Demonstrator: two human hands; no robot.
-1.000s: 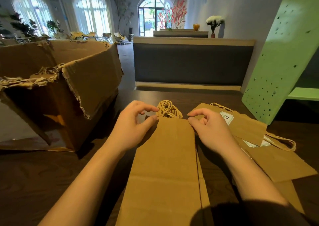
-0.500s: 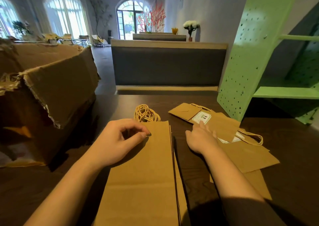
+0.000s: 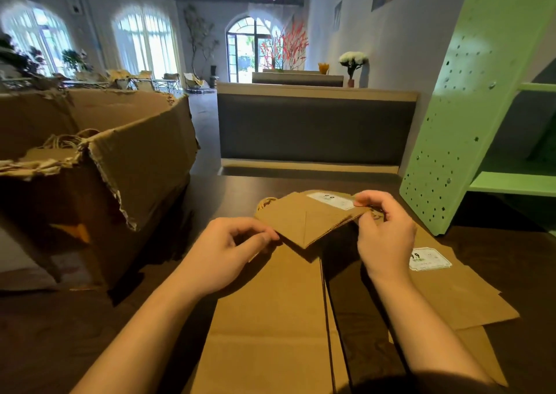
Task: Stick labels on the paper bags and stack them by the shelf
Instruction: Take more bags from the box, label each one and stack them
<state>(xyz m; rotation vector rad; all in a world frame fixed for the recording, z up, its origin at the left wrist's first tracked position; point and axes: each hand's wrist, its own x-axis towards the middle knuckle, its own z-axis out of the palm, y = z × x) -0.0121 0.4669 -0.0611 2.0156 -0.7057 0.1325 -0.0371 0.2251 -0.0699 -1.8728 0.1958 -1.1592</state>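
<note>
held bag (image 3: pixel 313 222): flat-folded kraft paper, matte, creased. it is kept clear of the table (image 3: pixel 60 333). a white label (image 3: pixel 331 200) with dark print is stuck on its upper face, towards the end nearer the shelf (image 3: pixel 469 141).

grip: the corner farthest from the shelf is pinched by the left hand (image 3: pixel 228 255), thumb against fingers. the end nearest the shelf is pinched by the right hand (image 3: pixel 385 234), just beside the label. 1 bag is grasped by 2 hands.

key relation: the held bag's long axis runs roughly towards the shelf. the shelf lies beyond the right-hand end, so the right hand is nearer it. a carry shelfward along that axis, right hand leading, is judged the likely next move.

laid bag (image 3: pixel 451 291): same kraft, flat on the table between the held bag and the shelf foot, 2nd label (image 3: pixel 430 259) face up. it is judged to mark the stack. more kraft is seen under it.

plain bag (image 3: pixel 270 318): flat under both hands, on the side away from the shelf. no label is seen on it, and its long axis lies across the held bag's.

shelf: green painted panel, smooth, perforated, with flat ledges.

box (image 3: pixel 135 168): torn corrugated card, well apart from the shelf, with twine handles seen inside.
</note>
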